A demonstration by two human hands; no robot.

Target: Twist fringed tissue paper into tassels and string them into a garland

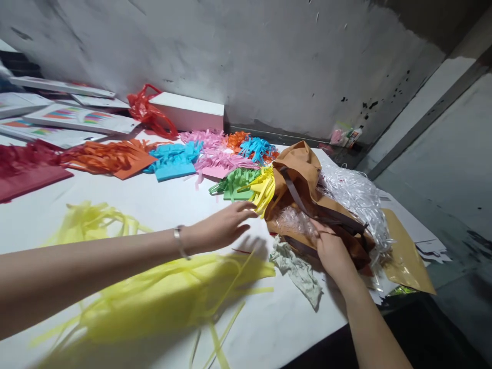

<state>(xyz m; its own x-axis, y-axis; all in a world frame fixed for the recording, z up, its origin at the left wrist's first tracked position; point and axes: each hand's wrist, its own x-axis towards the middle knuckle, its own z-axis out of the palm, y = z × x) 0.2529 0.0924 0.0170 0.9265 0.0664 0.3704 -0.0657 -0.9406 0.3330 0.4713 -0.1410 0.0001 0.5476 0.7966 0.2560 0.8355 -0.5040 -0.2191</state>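
Left hand [226, 224]: outstretched, flat, released, fingertips at yellow fringe [264, 190]. Right hand [331, 249]: reaching forward, grip clenched on brown bag [302, 166] edge, bag on desk [161, 205] just beyond.

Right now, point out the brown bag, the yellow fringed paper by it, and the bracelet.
brown bag [300, 164]: head view, upper folded cloth.
yellow fringed paper [264, 188]: head view, middle of fringe.
bracelet [179, 241]: head view, band on left wrist.
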